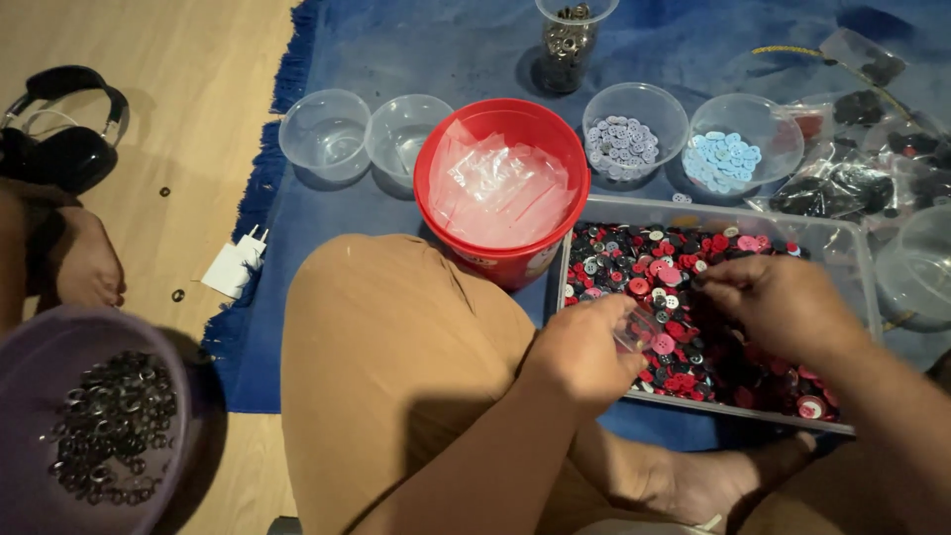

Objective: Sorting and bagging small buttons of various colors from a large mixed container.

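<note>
Head view, read left to right. Far left: black headphones (61, 129) on the wooden floor (178, 89); below them a purple bowl (30, 416) of dark metal rings, another person's foot (84, 263) beside it. A white plug adapter (236, 266) lies at the fringe of the blue rug (416, 50). Along the rug stand two empty clear cups (325, 134), a red bucket (436, 168) stuffed with small clear bags, a jar of metal bits (567, 45), then a cup of grey buttons (634, 129) and a cup of pale blue buttons (745, 139).

The left hand (584, 352) is closed in a pinch on a small clear bag (634, 332), held just over the near rim of the clear tray (842, 248). The bag appears thin, limp and slippery; it is best pinched at the mouth edge, as here. The right hand (783, 302) rests in the tray, fingertips (705, 280) closed among the mixed red, black and white buttons (674, 282); whether a button is held cannot be told. The buttons look light, hard and smooth, likely to slide and scatter; single ones call for a fingertip pinch at the rim.

The tray walls are low. Its left end stands close beside the bucket, and the person's knee (396, 337) lies just before it. Far right, bagged dark buttons (832, 188) crowd the rug.
</note>
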